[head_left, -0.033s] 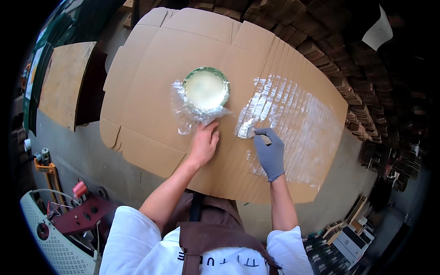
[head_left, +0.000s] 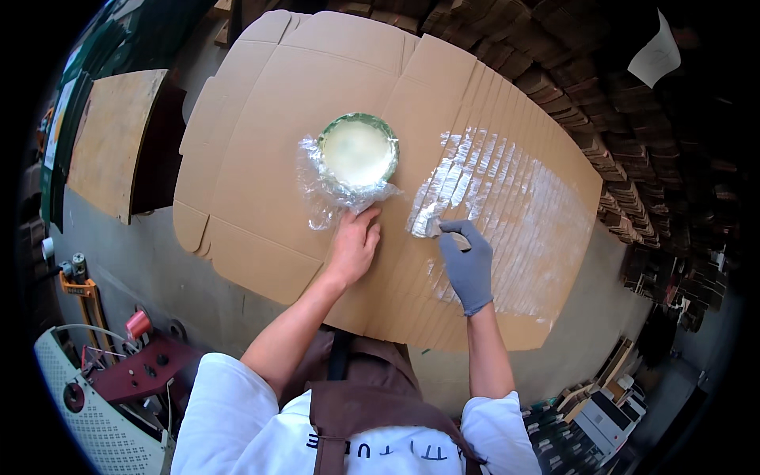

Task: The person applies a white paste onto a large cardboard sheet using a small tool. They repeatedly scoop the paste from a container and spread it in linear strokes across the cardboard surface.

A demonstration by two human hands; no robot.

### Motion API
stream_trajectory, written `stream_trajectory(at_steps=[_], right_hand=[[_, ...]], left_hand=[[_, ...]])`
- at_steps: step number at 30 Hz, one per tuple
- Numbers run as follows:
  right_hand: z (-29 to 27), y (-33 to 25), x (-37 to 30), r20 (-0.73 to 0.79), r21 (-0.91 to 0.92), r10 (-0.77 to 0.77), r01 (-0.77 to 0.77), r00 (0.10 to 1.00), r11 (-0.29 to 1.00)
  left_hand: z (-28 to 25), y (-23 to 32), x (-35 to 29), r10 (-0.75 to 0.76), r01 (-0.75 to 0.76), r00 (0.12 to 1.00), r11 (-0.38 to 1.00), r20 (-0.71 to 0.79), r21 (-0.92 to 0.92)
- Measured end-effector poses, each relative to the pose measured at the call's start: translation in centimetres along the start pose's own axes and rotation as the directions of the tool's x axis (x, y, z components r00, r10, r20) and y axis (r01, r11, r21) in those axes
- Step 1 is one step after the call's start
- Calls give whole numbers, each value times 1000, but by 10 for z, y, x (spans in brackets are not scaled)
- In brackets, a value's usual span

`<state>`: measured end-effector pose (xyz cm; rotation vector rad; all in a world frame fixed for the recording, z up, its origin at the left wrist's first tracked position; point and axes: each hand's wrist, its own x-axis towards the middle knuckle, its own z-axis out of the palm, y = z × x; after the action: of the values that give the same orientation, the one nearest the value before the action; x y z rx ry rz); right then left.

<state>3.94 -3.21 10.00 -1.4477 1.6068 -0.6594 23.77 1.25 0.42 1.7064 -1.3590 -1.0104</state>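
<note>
My right hand [head_left: 469, 267], in a grey glove, is closed around a paste brush [head_left: 434, 228]. The brush's tip rests in wet white paste at the left end of a row of overlapping cardboard strips [head_left: 495, 186], whose exposed edges are coated in streaks. Bare and with fingers partly spread, my left hand [head_left: 352, 247] lies on the large flattened cardboard [head_left: 261, 150]. Its fingertips touch crumpled clear plastic film [head_left: 315, 207] around the near side of a round green tub [head_left: 356, 119]. Cream-white paste [head_left: 356, 154] fills the tub. My left thumb is hidden.
Stacks of cardboard [head_left: 602, 170] line the far right. A wooden panel [head_left: 115, 146] stands at the left. At lower left is a grey and dark-red machine [head_left: 134, 372] with a pink roll; at lower right, a white boxy device [head_left: 606, 419].
</note>
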Motion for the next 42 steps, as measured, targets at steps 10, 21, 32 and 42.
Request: stream_trajectory(at_steps=[10,21,32,42], right_hand=[[15,-8,-28,34,-66,-27,29,999,997],[23,1,-55,30,-225,-131,134,991,965],[34,-13,-83,84,-209,-210,223,974,952],[46,-8,-99,146,-247,-225,256,963,935]], left_hand=[[2,-6,0,66,-65,998,997,-15,33],[-2,-3,1,-15,13,998,999,57,33],[-5,-12,2,36,-34,998,999,49,-25],[-2,-10,2,67,-67,997,998,30,-17]])
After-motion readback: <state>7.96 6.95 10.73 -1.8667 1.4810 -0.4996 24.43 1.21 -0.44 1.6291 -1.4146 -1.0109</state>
